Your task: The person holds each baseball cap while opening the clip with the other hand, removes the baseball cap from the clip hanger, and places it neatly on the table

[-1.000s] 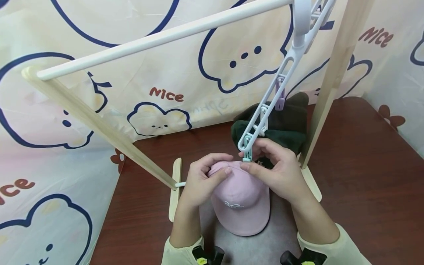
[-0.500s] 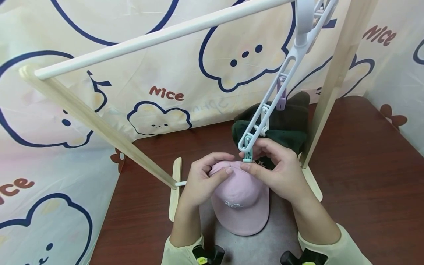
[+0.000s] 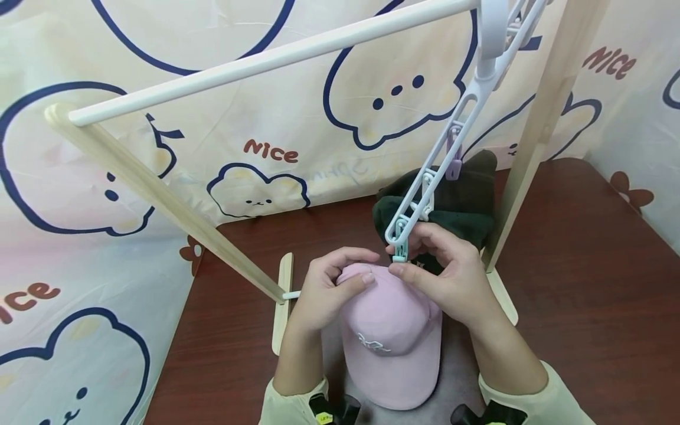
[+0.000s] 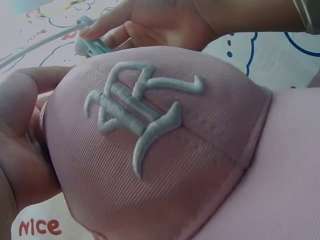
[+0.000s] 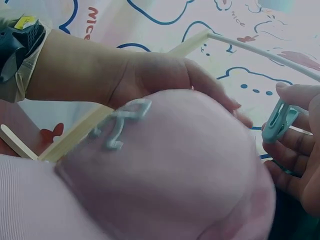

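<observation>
A pink baseball cap point(image 3: 390, 330) with raised pale lettering hangs brim-down in front of me in the head view. My left hand point(image 3: 324, 292) grips its upper left edge, thumb on the near side and fingers behind. Right above the crown dangles a teal clothespin point(image 3: 401, 251) from the low end of a white clip hanger point(image 3: 448, 141). With thumb and fingers, my right hand point(image 3: 457, 277) pinches this clothespin, as the right wrist view shows at the clothespin point(image 5: 281, 120). The cap's top edge lies close under the clothespin.
The hanger hangs from a white rod point(image 3: 271, 65) between wooden posts point(image 3: 170, 206). A white clip point(image 3: 427, 192) and a purple clip point(image 3: 454, 162) sit higher on it. Dark green and brown fabric point(image 3: 462, 200) is behind. Below is a dark red-brown table point(image 3: 589, 283); a printed cloth point(image 3: 255, 106) backs it.
The cap has tipped toward me and slightly right, its brim reaching lower in the head view. Both hands stay almost where they were, the left still on the cap and the right at the clothespin.
</observation>
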`<state>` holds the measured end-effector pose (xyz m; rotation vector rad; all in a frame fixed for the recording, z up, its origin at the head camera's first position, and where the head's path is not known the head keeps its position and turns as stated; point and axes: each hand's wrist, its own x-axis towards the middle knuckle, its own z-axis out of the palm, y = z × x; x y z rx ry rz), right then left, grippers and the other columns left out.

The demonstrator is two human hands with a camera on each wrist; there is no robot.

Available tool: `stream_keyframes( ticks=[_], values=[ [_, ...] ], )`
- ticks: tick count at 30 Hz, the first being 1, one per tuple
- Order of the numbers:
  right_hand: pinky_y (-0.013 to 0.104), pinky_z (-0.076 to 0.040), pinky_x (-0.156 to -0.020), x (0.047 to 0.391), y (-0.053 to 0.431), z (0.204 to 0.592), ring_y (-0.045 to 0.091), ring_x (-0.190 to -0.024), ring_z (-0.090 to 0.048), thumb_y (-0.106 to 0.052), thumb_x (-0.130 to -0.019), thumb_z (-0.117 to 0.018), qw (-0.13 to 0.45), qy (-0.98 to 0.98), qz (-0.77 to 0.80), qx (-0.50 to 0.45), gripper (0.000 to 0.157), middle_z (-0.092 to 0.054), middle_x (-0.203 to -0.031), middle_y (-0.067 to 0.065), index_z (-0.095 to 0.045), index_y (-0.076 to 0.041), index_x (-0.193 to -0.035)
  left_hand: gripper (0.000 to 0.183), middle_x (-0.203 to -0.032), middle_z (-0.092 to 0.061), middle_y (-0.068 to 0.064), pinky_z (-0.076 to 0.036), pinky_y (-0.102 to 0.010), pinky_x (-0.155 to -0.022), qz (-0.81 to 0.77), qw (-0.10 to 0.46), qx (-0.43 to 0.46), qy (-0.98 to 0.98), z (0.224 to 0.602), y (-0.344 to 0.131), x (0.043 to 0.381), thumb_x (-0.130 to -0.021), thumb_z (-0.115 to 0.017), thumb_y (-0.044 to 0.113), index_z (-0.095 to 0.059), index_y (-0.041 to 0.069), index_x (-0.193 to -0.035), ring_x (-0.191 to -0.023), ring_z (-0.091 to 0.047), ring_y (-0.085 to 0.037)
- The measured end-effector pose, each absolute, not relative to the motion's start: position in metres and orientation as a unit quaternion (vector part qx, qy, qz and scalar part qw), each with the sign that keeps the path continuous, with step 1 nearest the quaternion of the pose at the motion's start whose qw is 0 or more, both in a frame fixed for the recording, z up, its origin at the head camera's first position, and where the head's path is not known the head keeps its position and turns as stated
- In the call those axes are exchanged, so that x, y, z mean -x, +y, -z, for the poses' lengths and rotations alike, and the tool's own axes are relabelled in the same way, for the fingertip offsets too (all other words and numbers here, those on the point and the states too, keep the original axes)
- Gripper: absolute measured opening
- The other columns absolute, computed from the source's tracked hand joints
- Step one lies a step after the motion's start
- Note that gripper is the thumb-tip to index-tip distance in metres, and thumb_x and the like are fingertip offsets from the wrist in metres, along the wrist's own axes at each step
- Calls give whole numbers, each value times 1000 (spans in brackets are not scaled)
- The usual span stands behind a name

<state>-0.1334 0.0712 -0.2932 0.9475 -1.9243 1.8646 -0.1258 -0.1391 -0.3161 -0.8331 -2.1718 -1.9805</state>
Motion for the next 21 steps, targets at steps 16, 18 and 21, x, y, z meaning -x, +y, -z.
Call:
stream_keyframes(
  ticks=[16,18,21],
  values=[
    [26,-51,-77,132,72,294,16,-85,-63,9,-73,-73,129,-677,-651,-317,49,-68,-92,14,-58,-7,-117,36,-111,-64,7,-49,-31,-79,375,-65,164,-910,343,-137,143,-91,-59,37,-58,26,-125,-93,-59,-8],
    [26,-51,-77,132,72,294,16,-84,-63,9,-73,-73,131,-677,-650,-320,49,-68,-92,13,-58,-7,-117,37,-108,-65,7,-49,-29,-78,349,-78,171,-918,345,-137,144,-92,-58,38,-58,23,-125,-91,-59,-7],
    [26,-51,-76,133,72,294,16,-84,-63,10,-73,-73,132,-675,-650,-323,49,-68,-92,11,-58,-6,-116,31,-88,-65,6,-49,-26,-67,321,-91,182,-925,347,-136,144,-92,-57,37,-62,19,-116,-77,-58,-7]
  ],
)
